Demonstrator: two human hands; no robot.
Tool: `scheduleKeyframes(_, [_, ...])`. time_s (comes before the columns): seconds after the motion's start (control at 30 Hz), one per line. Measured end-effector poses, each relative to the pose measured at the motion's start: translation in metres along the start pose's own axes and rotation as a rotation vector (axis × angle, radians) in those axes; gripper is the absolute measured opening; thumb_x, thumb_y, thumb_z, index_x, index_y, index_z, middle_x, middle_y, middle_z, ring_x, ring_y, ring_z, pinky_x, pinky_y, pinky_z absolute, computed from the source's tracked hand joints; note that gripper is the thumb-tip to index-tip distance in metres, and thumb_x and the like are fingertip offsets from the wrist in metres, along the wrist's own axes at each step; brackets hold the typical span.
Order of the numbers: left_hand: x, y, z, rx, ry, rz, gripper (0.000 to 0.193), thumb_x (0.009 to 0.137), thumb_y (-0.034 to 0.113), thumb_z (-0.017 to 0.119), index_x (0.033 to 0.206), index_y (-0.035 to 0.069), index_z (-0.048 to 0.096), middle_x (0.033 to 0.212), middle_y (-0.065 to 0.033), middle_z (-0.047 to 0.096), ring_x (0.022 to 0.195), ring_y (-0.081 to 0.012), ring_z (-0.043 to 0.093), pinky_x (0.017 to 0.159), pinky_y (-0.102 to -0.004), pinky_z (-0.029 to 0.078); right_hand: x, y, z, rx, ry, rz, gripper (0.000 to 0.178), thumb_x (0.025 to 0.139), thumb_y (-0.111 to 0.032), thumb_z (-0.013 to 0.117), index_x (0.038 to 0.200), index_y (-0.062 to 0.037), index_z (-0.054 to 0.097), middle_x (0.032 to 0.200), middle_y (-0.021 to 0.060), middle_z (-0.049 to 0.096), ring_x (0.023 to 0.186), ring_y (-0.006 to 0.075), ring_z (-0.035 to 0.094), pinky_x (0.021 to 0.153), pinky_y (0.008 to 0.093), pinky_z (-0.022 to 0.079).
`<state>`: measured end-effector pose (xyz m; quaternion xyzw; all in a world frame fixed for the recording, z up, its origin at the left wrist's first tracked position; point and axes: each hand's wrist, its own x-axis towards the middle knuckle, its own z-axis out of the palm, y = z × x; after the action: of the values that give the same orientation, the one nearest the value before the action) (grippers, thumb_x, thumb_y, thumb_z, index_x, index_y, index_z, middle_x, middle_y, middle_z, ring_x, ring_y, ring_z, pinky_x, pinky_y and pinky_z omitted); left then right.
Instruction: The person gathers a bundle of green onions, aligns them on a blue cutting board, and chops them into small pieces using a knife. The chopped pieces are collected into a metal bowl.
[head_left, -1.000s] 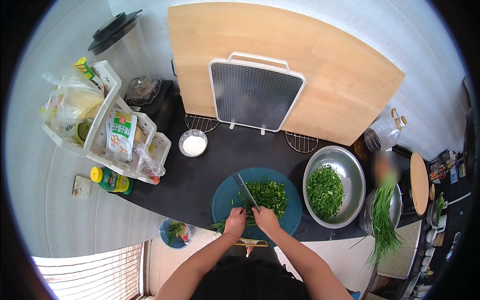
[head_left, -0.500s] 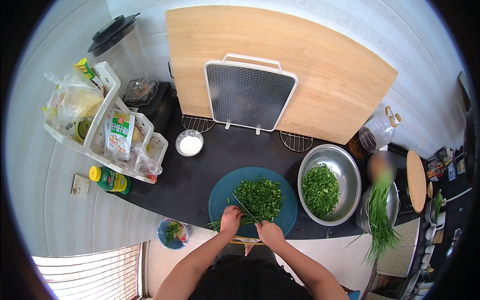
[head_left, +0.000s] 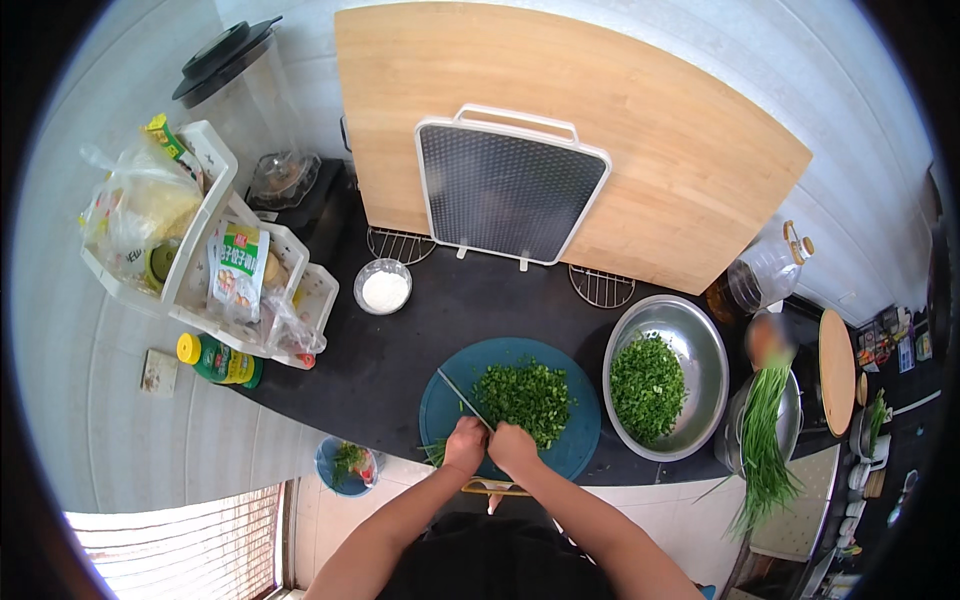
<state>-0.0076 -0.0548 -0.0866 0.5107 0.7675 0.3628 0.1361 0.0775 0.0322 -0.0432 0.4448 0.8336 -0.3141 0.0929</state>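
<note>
On the board (head_left: 586, 420), greens (head_left: 524, 395) are being chopped; knife (head_left: 462, 397) gripped by right hand (head_left: 513, 449), hold of left hand (head_left: 466, 445) unclear; careful spacing needed next.

Pale, tiled walls (head_left: 90, 310) rise behind the black counter (head_left: 455, 315) and past its left end. Below the front edge I see a light tiled floor (head_left: 635, 510); beyond the front left corner, a slatted window (head_left: 185, 540) glows bright white.
</note>
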Motion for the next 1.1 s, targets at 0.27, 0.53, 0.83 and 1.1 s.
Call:
scheduleKeyframes(0.27, [0.000, 0.011, -0.015, -0.021, 0.071, 0.077, 0.013, 0.074, 0.005, 0.061, 0.085, 0.000, 0.063, 0.093, -0.0129, 0.059, 0.091, -0.0318, 0.055, 0.080, -0.0393, 0.047, -0.018, 0.024, -0.051, 0.297, 0.089, 0.061, 0.037, 0.087, -0.036, 0.057, 0.087, -0.0003, 0.065, 0.074, 0.0231, 0.063, 0.074, 0.0403, 0.063, 0.065, 0.0452, 0.048])
scheduleKeyframes(0.53, [0.000, 0.051, -0.022, 0.115, 0.078, 0.115, 0.034, 0.071, 0.009, 0.064, 0.104, 0.002, 0.059, 0.102, -0.0133, 0.054, 0.101, -0.0345, 0.049, 0.091, -0.0452, 0.039, -0.062, 0.047, -0.097, 0.412, 0.186, 0.143, 0.035, 0.087, -0.035, 0.058, 0.079, -0.0008, 0.061, 0.067, 0.0215, 0.060, 0.069, 0.0415, 0.060, 0.061, 0.0448, 0.046])
scheduleKeyframes(0.83, [0.010, 0.063, 0.006, 0.563, -0.327, 0.477, 0.025, 0.069, 0.016, 0.061, 0.089, 0.003, 0.058, 0.091, -0.0113, 0.050, 0.094, -0.0280, 0.048, 0.085, -0.0385, 0.037, -0.088, 0.080, -0.076, 0.408, 0.206, 0.171, 0.037, 0.085, -0.036, 0.060, 0.076, -0.0004, 0.059, 0.067, 0.0223, 0.059, 0.070, 0.0430, 0.059, 0.061, 0.0457, 0.046])
scheduleKeyframes(1.1, [0.023, 0.063, 0.019, 0.487, -0.296, 0.373, 0.014, 0.064, 0.015, 0.063, 0.074, 0.005, 0.060, 0.084, -0.0092, 0.054, 0.092, -0.0260, 0.049, 0.081, -0.0381, 0.039, -0.097, 0.090, -0.076, 0.500, 0.257, 0.142, 0.037, 0.085, -0.037, 0.060, 0.077, -0.0008, 0.059, 0.068, 0.0219, 0.060, 0.072, 0.0426, 0.060, 0.062, 0.0448, 0.046])
